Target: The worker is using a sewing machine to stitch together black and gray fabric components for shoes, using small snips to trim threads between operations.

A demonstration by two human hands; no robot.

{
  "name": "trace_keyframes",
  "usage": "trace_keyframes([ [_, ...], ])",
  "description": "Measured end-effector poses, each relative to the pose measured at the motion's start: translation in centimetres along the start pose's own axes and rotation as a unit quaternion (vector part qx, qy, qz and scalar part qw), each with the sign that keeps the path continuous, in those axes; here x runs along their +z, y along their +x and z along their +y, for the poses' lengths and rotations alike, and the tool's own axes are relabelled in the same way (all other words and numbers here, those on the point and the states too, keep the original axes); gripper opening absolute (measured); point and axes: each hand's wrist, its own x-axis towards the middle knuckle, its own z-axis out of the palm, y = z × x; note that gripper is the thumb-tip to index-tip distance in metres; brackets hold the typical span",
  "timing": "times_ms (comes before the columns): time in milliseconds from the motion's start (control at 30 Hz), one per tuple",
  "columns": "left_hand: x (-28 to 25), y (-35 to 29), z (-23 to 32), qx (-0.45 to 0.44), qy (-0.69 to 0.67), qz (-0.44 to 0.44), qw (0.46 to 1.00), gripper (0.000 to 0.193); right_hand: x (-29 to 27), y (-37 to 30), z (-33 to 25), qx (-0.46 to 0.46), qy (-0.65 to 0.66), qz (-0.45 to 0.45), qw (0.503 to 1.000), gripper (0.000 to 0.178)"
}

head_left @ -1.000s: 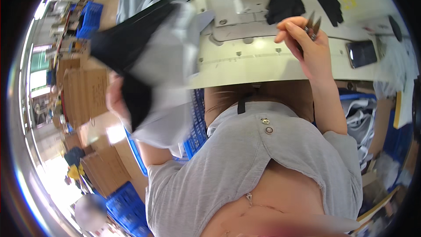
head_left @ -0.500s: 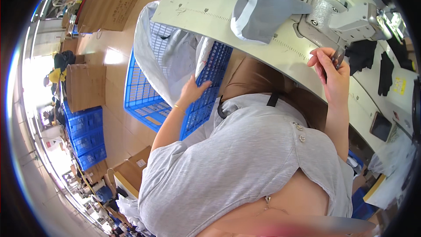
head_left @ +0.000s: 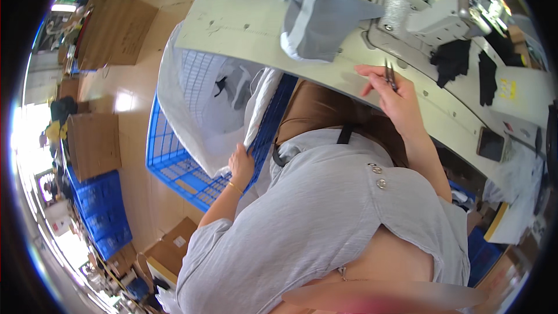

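Observation:
My left hand (head_left: 241, 164) is closed on the edge of a white liner (head_left: 168, 75), at the near right rim of a blue plastic basket (head_left: 160, 151). Inside the liner lie some grey and dark cloth pieces (head_left: 237, 86). My right hand (head_left: 398, 102) holds small dark thread snips (head_left: 390, 74), points up, over the front edge of the sewing table (head_left: 256, 38). Its index finger is stretched out to the left. Beyond that hand, grey cloth with pale strips (head_left: 319, 20) lies on the table, one end reaching the sewing machine (head_left: 439, 20).
Black cloth pieces (head_left: 450, 64) and a phone (head_left: 491, 143) lie on the table's right side. Cardboard boxes (head_left: 93, 145) and stacked blue crates (head_left: 102, 209) stand on the floor at left. An open carton (head_left: 171, 247) is near my left elbow.
My left hand has gone from spread fingers at the basket's side to a grip on the liner's edge. The right hand still holds the snips, now pointing up. The whole view has shifted.

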Motion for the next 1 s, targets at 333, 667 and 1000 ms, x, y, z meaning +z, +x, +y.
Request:
trace_keyframes([
  [333, -16.7, 4.5, 17.4, 0.43, -0.083, 0.236, 0.868, 0.011, -1.3, -0.9, 0.1, 0.003, 0.012, 0.03, 0.999, 0.026],
  [667, -21.6, 10.7, 40.9, 0.526, 0.103, 0.171, 0.827, 0.016, -3.5, -3.7, 0.1, -0.036, 0.052, 0.114, 0.991, 0.021],
  [1000, -22.7, 3.9, 39.5, 0.502, -0.352, -0.203, 0.764, 0.006, -4.9, -0.6, -0.8, -0.122, -0.026, 0.21, 0.97, 0.044],
])
